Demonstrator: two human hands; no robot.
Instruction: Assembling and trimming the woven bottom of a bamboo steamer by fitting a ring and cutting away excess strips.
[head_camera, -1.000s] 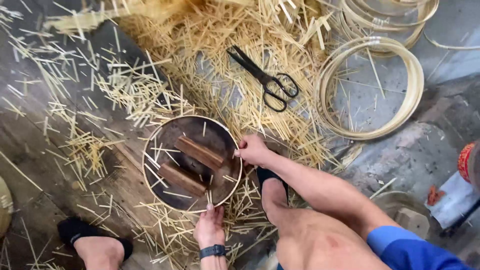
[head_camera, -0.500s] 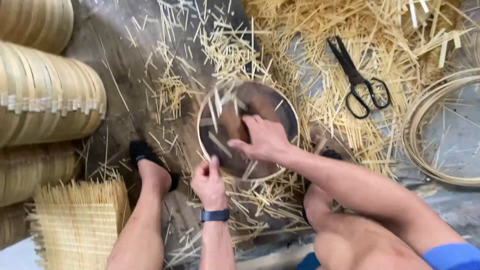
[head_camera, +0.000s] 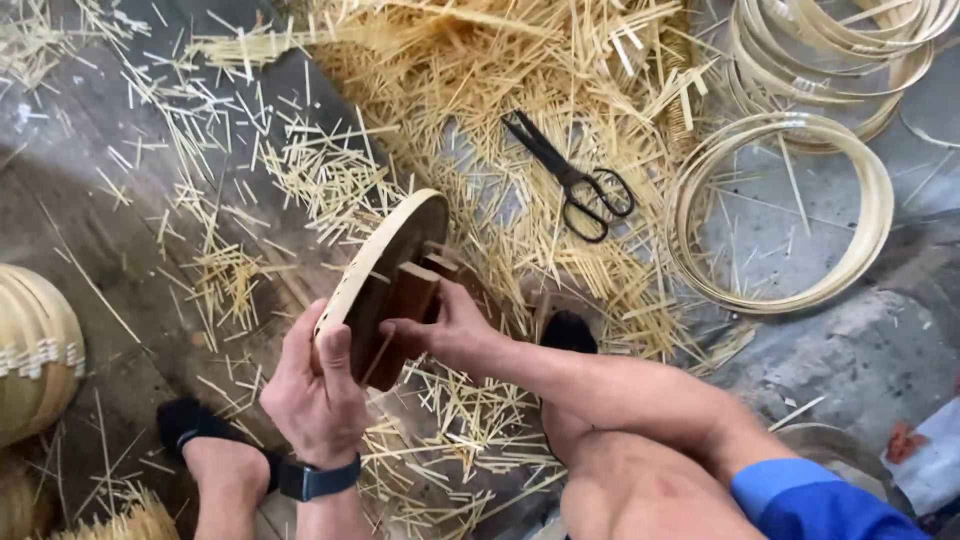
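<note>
Left hand (head_camera: 318, 385) clamped on the near rim of the round frame (head_camera: 385, 270), thumb up along its edge, frame tipped up on its side above the floor. Right hand (head_camera: 450, 330) closed around the brown wood blocks (head_camera: 410, 300) stuck inside the frame, fingers wrapped over the lower one. Dark watch (head_camera: 315, 480) on the left wrist. Underneath and all around, loose bamboo sticks (head_camera: 470, 410) scattered over the grey floor (head_camera: 90, 220), heaped way thicker up behind the frame. Black scissors (head_camera: 575, 180) lying on that heap, well apart from both hands. Pale bamboo hoops (head_camera: 780, 210) flat on the floor further right, more stacked at the top corner. Stacked round baskets (head_camera: 35, 350) at the left edge. Foot in a black shoe (head_camera: 195, 425) just beside the left wrist.
</note>
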